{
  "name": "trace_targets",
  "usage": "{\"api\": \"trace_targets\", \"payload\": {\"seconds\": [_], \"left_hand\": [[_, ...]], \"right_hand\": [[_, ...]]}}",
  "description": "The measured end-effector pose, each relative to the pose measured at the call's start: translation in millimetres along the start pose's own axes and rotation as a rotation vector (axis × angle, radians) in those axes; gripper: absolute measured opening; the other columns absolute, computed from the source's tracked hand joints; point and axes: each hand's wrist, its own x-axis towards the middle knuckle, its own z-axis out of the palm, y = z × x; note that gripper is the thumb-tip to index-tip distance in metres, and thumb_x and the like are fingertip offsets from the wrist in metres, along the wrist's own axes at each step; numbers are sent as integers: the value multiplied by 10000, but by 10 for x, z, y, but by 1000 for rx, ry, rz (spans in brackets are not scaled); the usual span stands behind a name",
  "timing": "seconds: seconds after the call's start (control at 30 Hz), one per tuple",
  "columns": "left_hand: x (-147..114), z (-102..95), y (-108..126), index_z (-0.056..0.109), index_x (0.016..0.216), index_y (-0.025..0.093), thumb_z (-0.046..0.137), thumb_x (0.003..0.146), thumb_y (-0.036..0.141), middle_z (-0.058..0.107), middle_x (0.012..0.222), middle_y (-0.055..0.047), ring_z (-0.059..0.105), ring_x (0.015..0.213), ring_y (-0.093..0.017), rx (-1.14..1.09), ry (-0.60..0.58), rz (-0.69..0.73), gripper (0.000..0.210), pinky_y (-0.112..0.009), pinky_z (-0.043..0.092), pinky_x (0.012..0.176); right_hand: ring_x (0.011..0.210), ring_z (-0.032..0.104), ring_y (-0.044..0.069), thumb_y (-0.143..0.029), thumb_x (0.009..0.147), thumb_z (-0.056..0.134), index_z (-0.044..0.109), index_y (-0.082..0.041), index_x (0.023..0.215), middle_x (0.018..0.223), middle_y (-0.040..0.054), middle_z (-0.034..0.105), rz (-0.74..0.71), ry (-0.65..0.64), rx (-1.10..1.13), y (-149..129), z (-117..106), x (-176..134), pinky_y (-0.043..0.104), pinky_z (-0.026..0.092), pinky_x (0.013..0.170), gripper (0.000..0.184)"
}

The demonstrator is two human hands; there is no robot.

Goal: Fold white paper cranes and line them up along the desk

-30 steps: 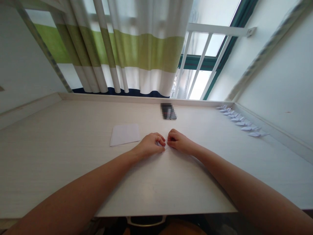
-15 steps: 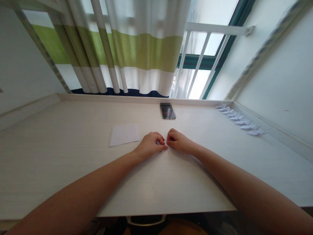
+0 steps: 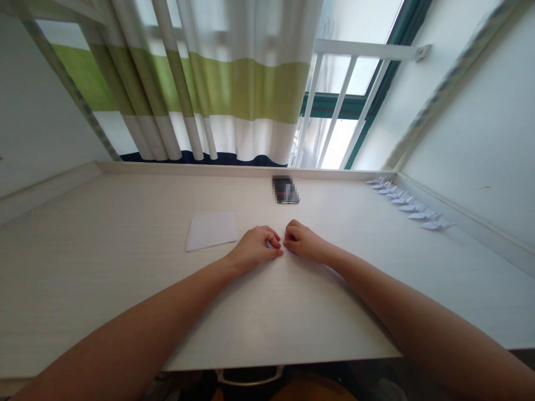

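My left hand is closed in a pinch, thumb and fingers together, on a small piece of white folded paper. Most of that paper is hidden under the fingers. Close on its right, my right hand has its fingers curled and pinches the paper's other end, low over the tabletop. Only a narrow gap separates the two hands. To the left of my left hand lies white square paper, flat on the table, close to the wrist.
Beyond my hands a dark phone-like object, blurred out, lies near the back ledge. Several white folded paper cranes stand in a row along the right wall of the white table. A striped curtain hangs behind.
Both hands stay nearly in place, with only slight finger movement. The whole view has shifted a little.
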Motion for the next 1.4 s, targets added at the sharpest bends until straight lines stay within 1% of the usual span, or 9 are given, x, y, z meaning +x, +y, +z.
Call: {"api": "trace_targets", "payload": {"seconds": [0.2,0.47,0.63,0.8,1.07,1.13,1.23,1.4], "left_hand": [[-5,-27,5,650,618,179,644,598,218,626,948,-32,581,847,-162,3,-35,4,44,-276,422,812],[0,-56,-31,656,662,174,660,572,212,611,1007,-38,572,913,-177,-17,-83,-2,97,-259,406,848],[3,-73,-38,650,702,162,662,565,206,596,1037,-54,560,944,-186,-19,-123,9,144,-276,390,874],[-19,-74,-24,625,710,166,648,571,182,595,1041,-46,553,942,-178,-2,-103,29,141,-278,380,879],[-35,-83,4,625,907,166,644,571,187,610,997,-46,545,932,-198,42,-91,-13,336,-302,388,867],[-36,-87,12,643,901,178,641,582,191,603,1008,-40,539,950,-193,49,-109,13,319,-296,376,886],[-39,-85,20,678,837,199,637,604,196,585,1030,-31,536,966,-179,51,-131,40,237,-279,353,918],[-39,-85,34,696,813,193,620,636,199,567,1035,-44,537,958,-181,92,-147,30,192,-274,363,904]], "right_hand": [[725,510,135,-97,702,484,501,-154,602,828,61,515,-9,6,-36,6,8,5,235,405,685,116],[732,509,133,-105,710,488,498,-157,604,832,58,514,-13,4,-31,20,9,2,232,401,691,119],[729,505,130,-101,708,488,498,-157,606,821,53,510,-12,9,-26,17,7,2,230,398,688,117],[732,500,129,-102,714,484,509,-155,629,817,48,506,-25,13,-4,36,15,-1,233,393,678,103],[676,477,104,-108,712,503,514,-152,660,805,28,491,-42,5,65,70,9,-16,220,380,642,69],[667,474,102,-97,700,507,521,-150,679,805,27,492,-28,13,100,74,14,-13,221,379,640,58],[651,469,98,-76,675,509,527,-151,705,795,21,493,-9,30,153,73,19,-7,220,376,630,83],[610,453,91,-57,619,529,518,-151,639,724,-1,488,48,11,250,78,3,28,214,359,586,98]]}}
